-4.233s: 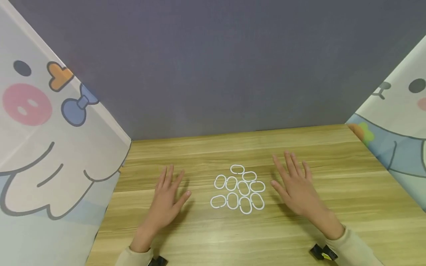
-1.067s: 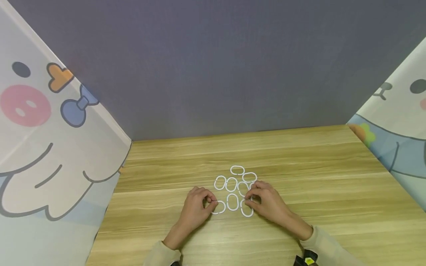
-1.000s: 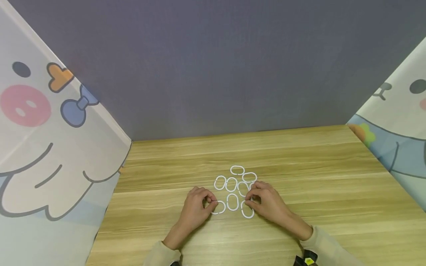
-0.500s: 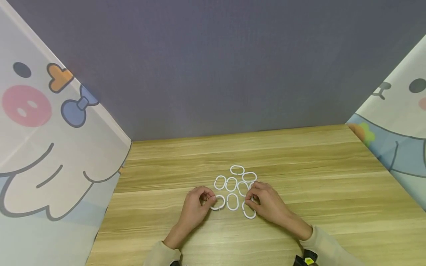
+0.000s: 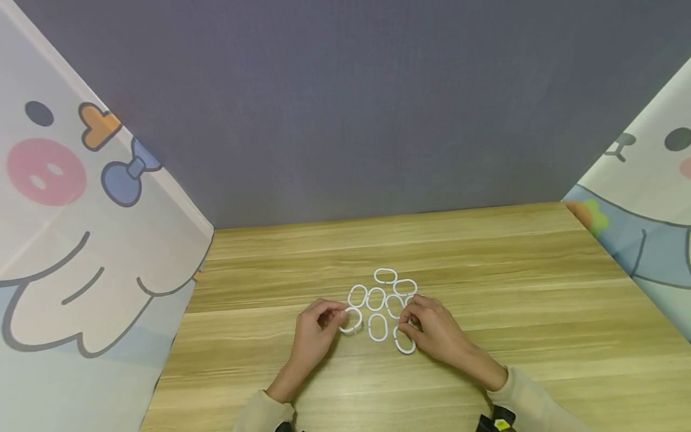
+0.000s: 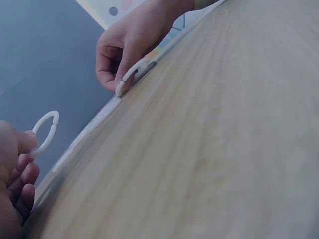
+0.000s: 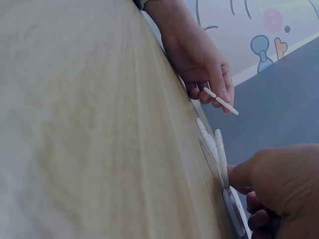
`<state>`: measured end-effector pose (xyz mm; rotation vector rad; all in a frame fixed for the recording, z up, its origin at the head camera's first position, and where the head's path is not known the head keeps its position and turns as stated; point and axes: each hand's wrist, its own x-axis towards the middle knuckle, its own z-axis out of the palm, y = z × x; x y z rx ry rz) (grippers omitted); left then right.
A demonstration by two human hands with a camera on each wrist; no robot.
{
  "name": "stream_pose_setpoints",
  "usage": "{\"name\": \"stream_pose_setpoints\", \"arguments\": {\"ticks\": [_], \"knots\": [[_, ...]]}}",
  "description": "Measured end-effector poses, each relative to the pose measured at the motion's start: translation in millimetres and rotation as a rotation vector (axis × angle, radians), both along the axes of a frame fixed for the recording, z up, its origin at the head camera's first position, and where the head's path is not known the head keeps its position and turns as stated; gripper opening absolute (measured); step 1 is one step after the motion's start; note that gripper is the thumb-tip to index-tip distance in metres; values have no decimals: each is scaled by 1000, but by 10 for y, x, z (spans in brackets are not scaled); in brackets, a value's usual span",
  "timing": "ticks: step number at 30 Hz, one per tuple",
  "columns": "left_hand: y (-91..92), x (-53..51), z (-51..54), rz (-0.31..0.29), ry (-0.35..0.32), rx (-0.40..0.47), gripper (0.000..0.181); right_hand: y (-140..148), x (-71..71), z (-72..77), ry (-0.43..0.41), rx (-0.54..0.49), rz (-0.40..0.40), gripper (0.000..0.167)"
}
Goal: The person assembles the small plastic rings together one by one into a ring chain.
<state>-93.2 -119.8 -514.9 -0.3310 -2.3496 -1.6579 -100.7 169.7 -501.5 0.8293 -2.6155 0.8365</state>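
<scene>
My left hand (image 5: 314, 333) pinches a white oval link (image 5: 361, 318) with a small gap in its side. In the left wrist view that link (image 6: 55, 117) is held up off the table. My right hand (image 5: 438, 333) pinches a second white link (image 5: 407, 352) at the front right of the group. The right wrist view shows this link (image 7: 221, 149) tilted, close to the tabletop. Between the hands another link (image 5: 377, 341) lies flat. Part of the right link and the links under the right fingers are hidden.
Several more white links, such as the farthest one (image 5: 385, 269), lie flat in a loose cluster behind the hands. The wood-grain table (image 5: 302, 258) ends at a grey panel (image 5: 345, 120). Cartoon-printed panels (image 5: 65, 240) flank both sides.
From lying spread on either side, both hands came in and took hold of links. Over the last second the left link was lifted and moved away from me; the right link shifted slightly right.
</scene>
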Motion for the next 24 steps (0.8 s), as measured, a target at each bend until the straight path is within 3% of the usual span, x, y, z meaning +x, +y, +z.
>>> {"name": "stream_pose_setpoints", "arguments": {"ticks": [5, 15, 24], "knots": [[6, 9, 7, 19, -20, 62, 8, -1, 3, 17, -28, -47, -19, 28], [25, 5, 26, 19, -68, 112, 10, -11, 30, 132, -179, -182, -84, 24], [85, 27, 73, -14, -113, 122, 6, -69, 16, 174, -183, -306, -86, 21]]}}
